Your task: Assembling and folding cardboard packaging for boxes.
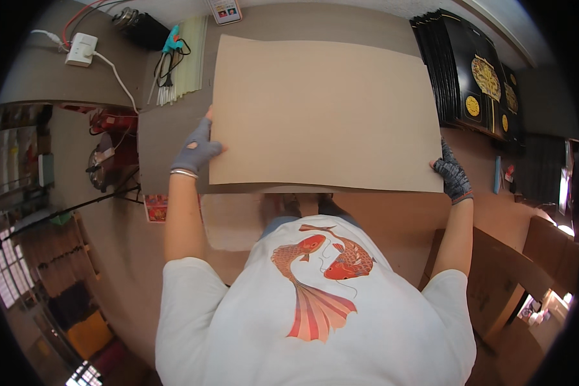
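A large plain brown cardboard sheet (325, 116) spans the worktable in front of me, its near edge along the table's front edge. My left hand (198, 149), in a grey fingerless glove with a hole on its back, grips the sheet's left edge, thumb on top and the other fingers partly hidden. At the right edge, near the lower corner, my right hand (453, 172) holds the sheet in a dark mottled fingerless glove. Its thumb touches the edge; some fingers are hard to make out.
On the table's left lie a teal glue gun (172, 41), pale glue sticks (190, 61), a black cylinder (140, 29) and a white power adapter (82, 49) with cables. A phone (224, 11) lies at the back. Black gold-printed cards or folders (453, 71) are stacked at right.
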{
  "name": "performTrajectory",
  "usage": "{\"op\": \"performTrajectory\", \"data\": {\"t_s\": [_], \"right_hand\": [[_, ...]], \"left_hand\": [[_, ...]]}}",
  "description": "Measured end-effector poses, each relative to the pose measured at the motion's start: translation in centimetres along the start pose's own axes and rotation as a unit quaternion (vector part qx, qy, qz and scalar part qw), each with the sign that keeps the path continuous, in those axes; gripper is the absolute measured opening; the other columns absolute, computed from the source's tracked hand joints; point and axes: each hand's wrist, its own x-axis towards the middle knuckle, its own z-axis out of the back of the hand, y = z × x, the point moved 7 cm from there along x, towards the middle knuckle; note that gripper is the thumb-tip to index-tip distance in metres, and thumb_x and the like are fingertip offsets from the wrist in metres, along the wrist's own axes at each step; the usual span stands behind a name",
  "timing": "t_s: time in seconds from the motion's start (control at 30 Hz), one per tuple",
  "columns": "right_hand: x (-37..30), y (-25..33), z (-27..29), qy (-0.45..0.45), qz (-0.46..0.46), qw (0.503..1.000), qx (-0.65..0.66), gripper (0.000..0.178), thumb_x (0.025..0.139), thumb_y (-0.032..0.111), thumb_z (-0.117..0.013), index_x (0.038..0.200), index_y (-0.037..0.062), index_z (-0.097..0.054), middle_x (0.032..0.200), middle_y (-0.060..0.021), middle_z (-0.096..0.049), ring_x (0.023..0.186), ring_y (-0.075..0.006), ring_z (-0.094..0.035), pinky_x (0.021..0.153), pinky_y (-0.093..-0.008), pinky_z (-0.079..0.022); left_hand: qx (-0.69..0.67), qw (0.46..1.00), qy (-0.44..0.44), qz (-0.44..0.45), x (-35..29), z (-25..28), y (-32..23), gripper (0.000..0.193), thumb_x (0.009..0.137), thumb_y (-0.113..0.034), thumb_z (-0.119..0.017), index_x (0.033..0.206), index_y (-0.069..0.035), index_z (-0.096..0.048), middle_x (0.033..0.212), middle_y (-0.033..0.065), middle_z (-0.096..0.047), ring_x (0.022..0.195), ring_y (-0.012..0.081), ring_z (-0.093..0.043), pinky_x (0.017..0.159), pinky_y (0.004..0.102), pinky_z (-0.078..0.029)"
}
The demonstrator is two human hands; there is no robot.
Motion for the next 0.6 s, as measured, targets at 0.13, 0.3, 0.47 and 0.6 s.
{"op": "performTrajectory", "data": {"t_s": [0.13, 0.3, 0.47, 0.6], "right_hand": [[-0.5, 1.4, 0.2, -0.016, 0.056, 0.992, -0.116, 0.086, 0.077, 0.009, -0.068, 0.154, 0.0055, -0.029, 0.148, -0.0109, -0.044, 0.13, -0.0204, -0.042, 0.109, -0.0305, -0.032], [-1.9, 5.1, -2.1, 0.031, 0.124, 0.99, -0.052, 0.083, 0.081, 0.016, -0.068, 0.153, 0.0047, -0.029, 0.152, -0.0103, -0.04, 0.138, -0.0197, -0.036, 0.113, -0.0326, -0.028], [-0.7, 5.3, -2.9, 0.017, 0.174, 0.984, -0.011, 0.068, 0.089, 0.029, -0.067, 0.146, 0.0037, -0.04, 0.142, -0.008, -0.047, 0.13, -0.0185, -0.042, 0.11, -0.0328, -0.032], [3.5, 2.4, -0.9, -0.134, 0.214, 0.966, 0.063, 0.055, 0.096, 0.035, -0.058, 0.14, 0.0038, -0.047, 0.135, -0.0069, -0.051, 0.125, -0.0182, -0.045, 0.108, -0.0322, -0.034]], "left_hand": [[0.185, 0.982, 0.011, -0.029, -1.5, -3.3, -8.3, 0.09, 0.076, -0.01, -0.068, 0.155, -0.019, -0.026, 0.145, 0.023, -0.045, 0.12, 0.0364, -0.057, 0.097, 0.0346, -0.047], [0.309, 0.923, -0.028, -0.228, 0.0, -9.8, -13.8, 0.077, 0.079, -0.056, -0.07, 0.144, -0.022, -0.046, 0.156, 0.0248, -0.027, 0.138, 0.0486, -0.033, 0.109, 0.0558, -0.031], [0.415, 0.856, -0.057, -0.302, 5.9, -16.0, -10.3, 0.073, 0.08, -0.075, -0.053, 0.136, -0.029, -0.055, 0.159, 0.021, -0.023, 0.148, 0.0467, -0.01, 0.11, 0.0701, -0.012], [0.487, 0.835, -0.031, -0.253, 7.6, -18.1, -8.5, 0.083, 0.078, -0.081, -0.047, 0.145, -0.032, -0.046, 0.16, 0.0204, -0.022, 0.147, 0.0472, -0.01, 0.111, 0.0688, -0.009]]}}
